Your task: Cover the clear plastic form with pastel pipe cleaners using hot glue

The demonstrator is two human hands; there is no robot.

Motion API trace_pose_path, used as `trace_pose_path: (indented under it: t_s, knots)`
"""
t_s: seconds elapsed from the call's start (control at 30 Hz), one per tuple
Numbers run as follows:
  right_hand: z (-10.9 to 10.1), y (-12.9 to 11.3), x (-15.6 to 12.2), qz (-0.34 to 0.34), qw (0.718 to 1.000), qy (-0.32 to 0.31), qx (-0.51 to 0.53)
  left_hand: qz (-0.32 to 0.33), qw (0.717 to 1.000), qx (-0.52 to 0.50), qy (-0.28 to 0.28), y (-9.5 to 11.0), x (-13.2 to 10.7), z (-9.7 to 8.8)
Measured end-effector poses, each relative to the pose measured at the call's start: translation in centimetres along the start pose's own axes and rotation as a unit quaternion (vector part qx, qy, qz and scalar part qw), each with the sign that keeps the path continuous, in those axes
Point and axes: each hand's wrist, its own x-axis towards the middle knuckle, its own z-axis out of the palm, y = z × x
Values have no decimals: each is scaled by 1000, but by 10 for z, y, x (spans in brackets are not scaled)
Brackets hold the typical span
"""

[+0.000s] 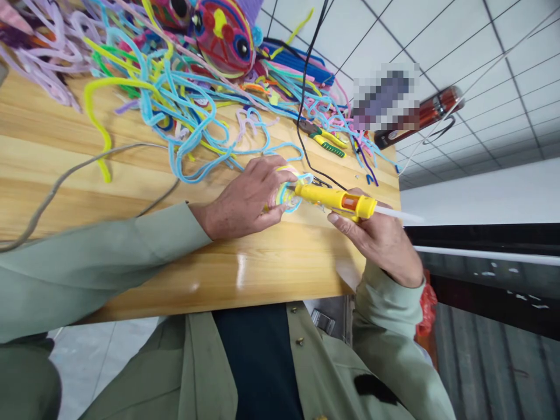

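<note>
My right hand (378,236) is wrapped round a yellow hot glue gun (326,197), with a white glue stick (400,214) poking out of its back end. The gun's nozzle points left and meets a small coiled piece of pastel pipe cleaner (286,195) in yellow, blue and pink. That piece is pinched in the fingers of my left hand (251,198), close above the table. My left fingers hide part of it, so its full shape does not show.
Tangled blue pipe cleaners (192,131) cover the back of the wooden table (210,274), beside a colourful fish-like figure (225,38). Green-yellow pliers (324,139) lie behind the gun. A black cable (301,87) runs down to it; a grey cable (65,175) crosses at left. A red thermos (420,116) stands far right.
</note>
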Motion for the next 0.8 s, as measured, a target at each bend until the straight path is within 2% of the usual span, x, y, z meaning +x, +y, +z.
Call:
trace_pose_path:
  t_s: [0.23,0.67,0.8]
  knots:
    - [2,1,-2,14,1000,8,8,-21,1000,-12,-19,0,-1,-1]
    - [6,2,-5,46,999,18,18,-5,1000,-9,9,0,0,1]
    - [7,2,-4,36,999,26,16,-24,1000,-17,-9,1,-1,-1]
